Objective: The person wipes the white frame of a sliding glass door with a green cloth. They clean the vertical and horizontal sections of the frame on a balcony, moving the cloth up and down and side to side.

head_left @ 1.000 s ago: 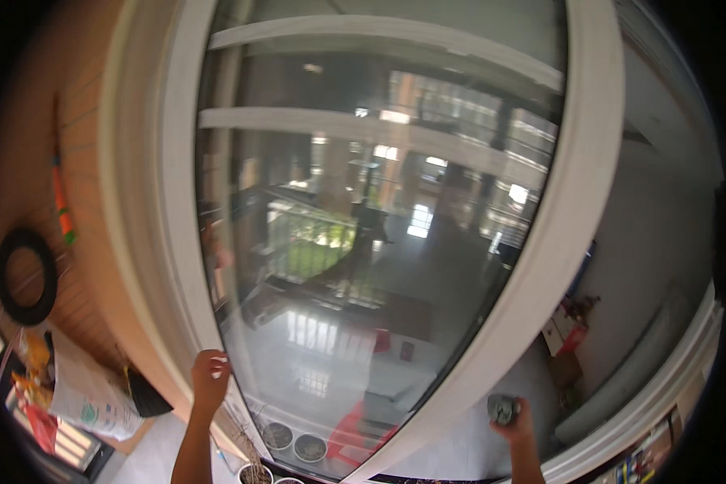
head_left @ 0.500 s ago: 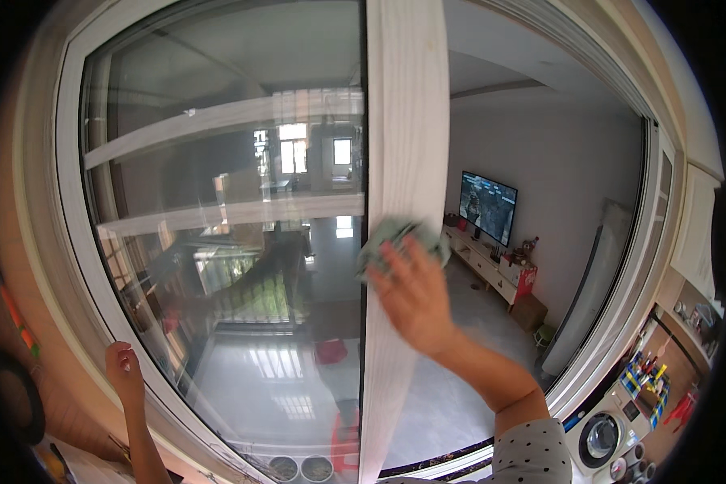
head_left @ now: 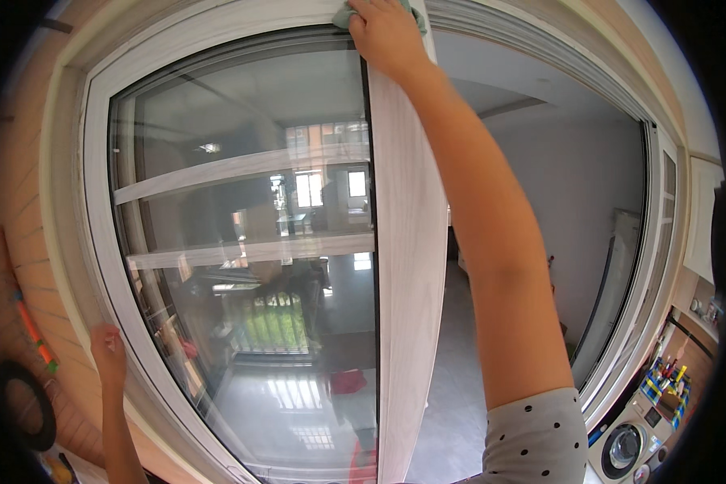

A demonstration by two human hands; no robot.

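Right hand (head_left: pixel 387 36) moved up since half a second ago: from mid-height on the pale wood-grain vertical door frame (head_left: pixel 411 266) to its top end, at 12 o'clock. It presses a small grey-green cloth (head_left: pixel 345 14) flat there, fingers closed over it. Left hand (head_left: pixel 107 355) sits at 8 o'clock, palm on the white outer frame (head_left: pixel 149 355), holding nothing. Judging by that, the wipe has covered the frame's upper half.

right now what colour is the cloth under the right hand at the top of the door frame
Pale green cloth, mostly hidden by the right hand; head view.
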